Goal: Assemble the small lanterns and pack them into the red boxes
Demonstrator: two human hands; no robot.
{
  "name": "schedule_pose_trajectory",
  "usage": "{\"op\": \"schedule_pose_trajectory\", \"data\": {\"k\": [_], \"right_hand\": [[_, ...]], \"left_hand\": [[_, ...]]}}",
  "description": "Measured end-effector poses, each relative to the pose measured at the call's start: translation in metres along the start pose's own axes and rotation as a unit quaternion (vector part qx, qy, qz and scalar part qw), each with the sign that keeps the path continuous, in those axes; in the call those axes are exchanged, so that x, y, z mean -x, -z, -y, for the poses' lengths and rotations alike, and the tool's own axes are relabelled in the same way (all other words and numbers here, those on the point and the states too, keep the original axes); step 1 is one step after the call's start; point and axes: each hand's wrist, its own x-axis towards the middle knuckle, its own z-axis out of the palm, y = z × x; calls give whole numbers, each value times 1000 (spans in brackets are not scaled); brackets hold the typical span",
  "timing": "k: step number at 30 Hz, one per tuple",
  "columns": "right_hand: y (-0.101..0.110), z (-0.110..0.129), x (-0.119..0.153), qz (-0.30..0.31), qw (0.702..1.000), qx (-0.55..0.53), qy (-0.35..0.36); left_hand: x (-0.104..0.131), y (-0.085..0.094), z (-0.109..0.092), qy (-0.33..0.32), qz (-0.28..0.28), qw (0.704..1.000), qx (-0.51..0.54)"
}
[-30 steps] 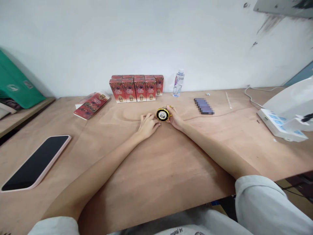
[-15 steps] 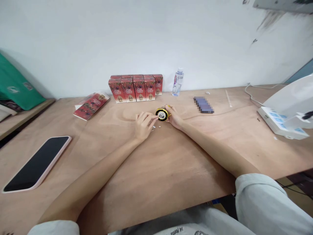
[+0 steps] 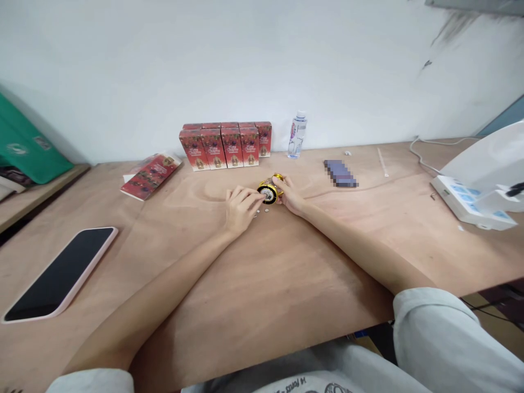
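Observation:
A small gold lantern [image 3: 267,194] lies tilted over the table, its round base with a black rim and pale middle turned towards me. My right hand [image 3: 291,197] is wrapped round its gold body from the right. From the left, my left hand [image 3: 242,208] reaches to the base with thumb and fingertips pinched together at its middle. Whatever sits between those fingertips is too small to make out. Just below the lantern, a small round pale piece [image 3: 266,210] and other tiny bits lie on the wood.
Red printed boxes [image 3: 233,147] stand in rows by the wall, beside a water bottle [image 3: 297,135]. Flattened red packaging [image 3: 150,177] lies left. A phone [image 3: 61,273] is at front left, a blurred-out dark item [image 3: 340,173] right, and a power strip [image 3: 470,203] far right.
The lantern has tipped slightly, its base shifting a little left and down so more of the gold body shows. Both hands keep their grip with little movement.

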Motion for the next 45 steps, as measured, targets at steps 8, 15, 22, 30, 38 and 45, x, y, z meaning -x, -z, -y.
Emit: {"op": "schedule_pose_trajectory", "data": {"k": [8,15,22,30,38,45], "right_hand": [[0,-1,-1,-5,1000,1,-4],[0,-2,-2,-3,1000,-4,4],[1,0,-2,-12,1000,-22,0],[7,3,-6,-4,997,-76,-21],[8,3,-7,-22,996,-81,-39],[11,1,-8,-13,996,-82,-35]], "left_hand": [[-1,2,-2,-12,11,1000,-27],[1,-1,2,-40,19,998,-52],[-2,0,-4,-4,1,998,-67],[0,-3,-1,-18,199,978,-59],[-1,-5,-1,15,278,960,-34],[1,-5,0,-3,280,959,-49]]}}
